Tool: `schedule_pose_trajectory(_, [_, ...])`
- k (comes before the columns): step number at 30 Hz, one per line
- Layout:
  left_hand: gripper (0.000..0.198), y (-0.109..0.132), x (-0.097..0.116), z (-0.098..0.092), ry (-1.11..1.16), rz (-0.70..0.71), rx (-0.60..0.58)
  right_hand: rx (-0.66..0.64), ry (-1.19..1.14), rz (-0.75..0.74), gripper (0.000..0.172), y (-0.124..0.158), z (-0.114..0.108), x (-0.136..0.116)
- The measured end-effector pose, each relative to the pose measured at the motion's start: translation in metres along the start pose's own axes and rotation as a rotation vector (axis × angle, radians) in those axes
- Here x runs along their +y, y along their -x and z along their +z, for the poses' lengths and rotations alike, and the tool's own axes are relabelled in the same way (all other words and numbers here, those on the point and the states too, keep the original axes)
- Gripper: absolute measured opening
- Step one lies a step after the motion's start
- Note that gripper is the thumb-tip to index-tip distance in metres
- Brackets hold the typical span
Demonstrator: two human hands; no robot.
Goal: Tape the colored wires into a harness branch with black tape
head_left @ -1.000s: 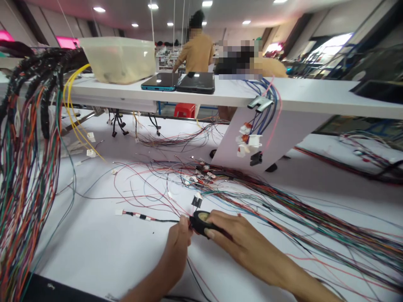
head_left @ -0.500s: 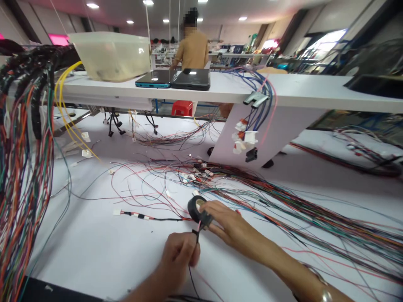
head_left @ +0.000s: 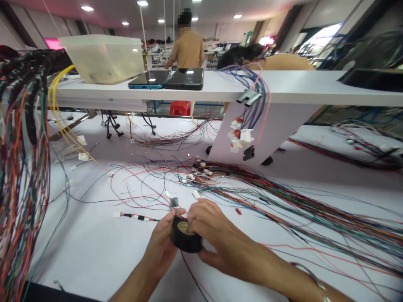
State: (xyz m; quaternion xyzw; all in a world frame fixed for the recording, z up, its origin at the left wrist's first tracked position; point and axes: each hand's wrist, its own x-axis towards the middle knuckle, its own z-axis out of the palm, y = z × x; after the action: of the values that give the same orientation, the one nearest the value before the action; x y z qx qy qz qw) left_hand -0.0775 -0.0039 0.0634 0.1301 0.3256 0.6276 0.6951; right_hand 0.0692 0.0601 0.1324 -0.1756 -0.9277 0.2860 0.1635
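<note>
A roll of black tape hangs tilted between both hands. My right hand is closed on it, with fingers in its core. My left hand is pinched at the roll's left side around thin wires, partly hidden by hand and roll. Just above the left fingertips shows a small dark connector. A black wire trails down below the roll toward me. Left of my left hand lies a black-and-white taped wire branch ending in a white connector.
Wire bundles cross the table to the right. A thick harness hangs at the left. Above, a shelf carries a plastic bin, two phones and hanging blue wires. Two people are beyond it.
My right hand brought the tape roll down and left, against my left hand, which rose slightly to the left. Behind the shelf, a second person's bent head and back came into view.
</note>
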Motion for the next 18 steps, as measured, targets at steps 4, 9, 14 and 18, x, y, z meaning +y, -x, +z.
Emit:
schedule_pose_trajectory(4, [0.016, 0.012, 0.007, -0.017, 0.093, 0.032, -0.002, 0.146, -0.179, 0.062, 0.029, 0.017, 0.025, 0.019])
schedule_pose_trajectory(9, [0.023, 0.030, 0.014, -0.019, -0.166, 0.139, 0.130, 0.234, -0.452, 0.086, 0.018, 0.012, 0.041, 0.032])
schedule_pose_trajectory(14, [0.026, 0.042, 0.030, -0.016, -0.645, 0.359, 0.248, 0.317, -0.980, 0.391, 0.030, -0.017, 0.072, 0.023])
schedule_pose_trajectory(18, [0.024, 0.045, 0.072, -0.017, -1.156, 0.461, -0.131, -0.114, -1.272, 0.572, 0.044, -0.043, 0.094, 0.010])
